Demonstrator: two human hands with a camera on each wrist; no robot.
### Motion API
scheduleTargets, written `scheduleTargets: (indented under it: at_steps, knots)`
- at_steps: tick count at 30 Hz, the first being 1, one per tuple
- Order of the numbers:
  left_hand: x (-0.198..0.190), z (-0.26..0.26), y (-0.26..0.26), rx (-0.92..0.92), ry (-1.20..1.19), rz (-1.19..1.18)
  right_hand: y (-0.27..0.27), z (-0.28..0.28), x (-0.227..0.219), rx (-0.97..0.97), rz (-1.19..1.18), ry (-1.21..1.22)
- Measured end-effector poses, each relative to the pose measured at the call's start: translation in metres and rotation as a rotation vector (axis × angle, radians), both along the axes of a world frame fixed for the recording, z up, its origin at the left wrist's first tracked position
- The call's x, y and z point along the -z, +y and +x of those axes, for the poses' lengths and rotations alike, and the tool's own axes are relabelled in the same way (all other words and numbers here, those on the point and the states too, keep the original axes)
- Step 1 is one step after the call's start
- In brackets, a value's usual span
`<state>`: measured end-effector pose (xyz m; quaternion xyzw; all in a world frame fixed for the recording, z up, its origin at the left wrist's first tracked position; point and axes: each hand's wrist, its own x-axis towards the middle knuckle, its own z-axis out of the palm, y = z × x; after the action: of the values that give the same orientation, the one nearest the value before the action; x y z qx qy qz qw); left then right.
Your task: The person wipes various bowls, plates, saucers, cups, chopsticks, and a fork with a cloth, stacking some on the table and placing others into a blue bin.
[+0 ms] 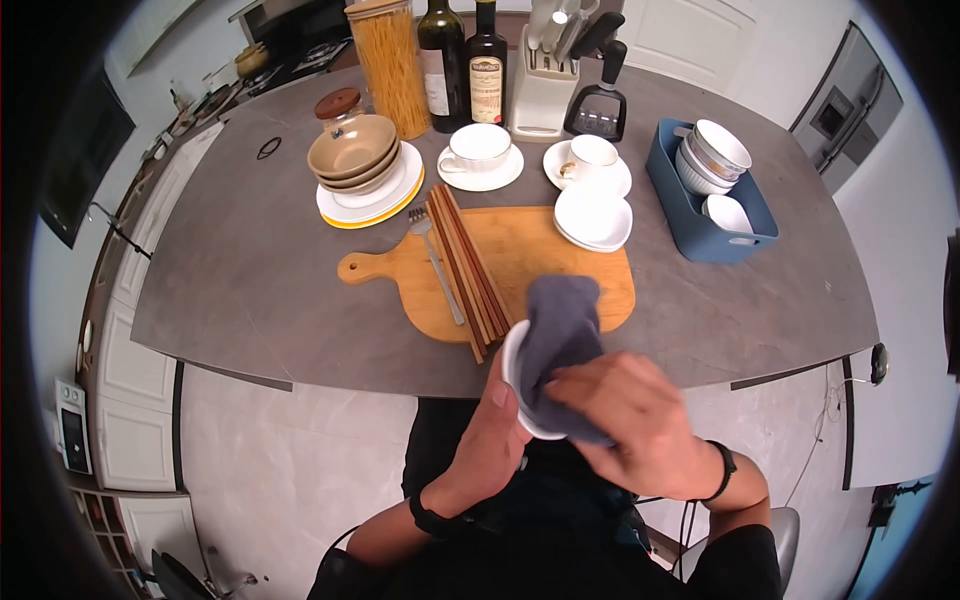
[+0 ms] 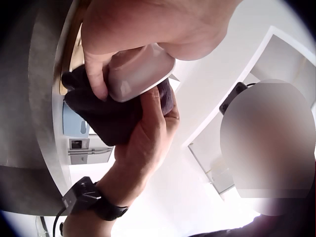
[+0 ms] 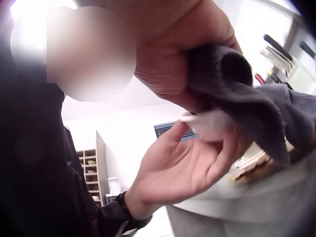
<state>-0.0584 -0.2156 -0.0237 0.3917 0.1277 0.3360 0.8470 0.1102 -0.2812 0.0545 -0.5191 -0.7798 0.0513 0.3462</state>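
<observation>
My left hand (image 1: 485,448) holds a small white bowl (image 1: 511,360) at its outer side, tilted, in front of the table's near edge. Its glossy underside shows in the left wrist view, with fingers and thumb around the bowl (image 2: 140,76). With bent fingers my right hand (image 1: 640,420) grips a dark grey cloth (image 1: 562,315), bunched against the inside of the bowl. One end of the cloth stands up past the rim, over the cutting board in the head view. Folds of cloth (image 3: 256,106) hang from the right hand in the right wrist view.
A wooden cutting board (image 1: 385,266) carries several chopsticks (image 1: 468,265), a fork (image 1: 437,270) and stacked white dishes (image 1: 593,215). Behind stand brown bowls (image 1: 352,150) on plates, two cups with saucers, bottles and a knife block (image 1: 541,95). A blue bin (image 1: 690,225) holds bowls.
</observation>
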Motion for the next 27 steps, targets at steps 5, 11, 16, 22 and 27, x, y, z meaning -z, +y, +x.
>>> scheduleTargets:
  at_steps: [5, 11, 16, 22, 27]
  knots:
    - [-0.004, -0.002, 0.000, -0.054, 0.086, 0.051, 0.014, 0.002, 0.023, -0.224, 0.086, 0.124]
    - [-0.012, -0.002, -0.004, 0.030, 0.192, 0.186, 0.010, 0.005, 0.018, 0.084, 0.172, -0.234]
    - [0.009, 0.020, -0.002, -0.352, 0.140, 0.427, 0.000, 0.004, 0.018, -0.017, -0.185, 0.141]
    - [0.023, 0.000, -0.001, -0.122, 0.178, -0.034, -0.014, 0.008, 0.013, 0.032, -0.508, 0.960]
    - [0.016, -0.002, -0.006, 0.080, 0.133, -0.239, -0.001, 0.012, 0.017, 0.105, 0.187, 0.510]
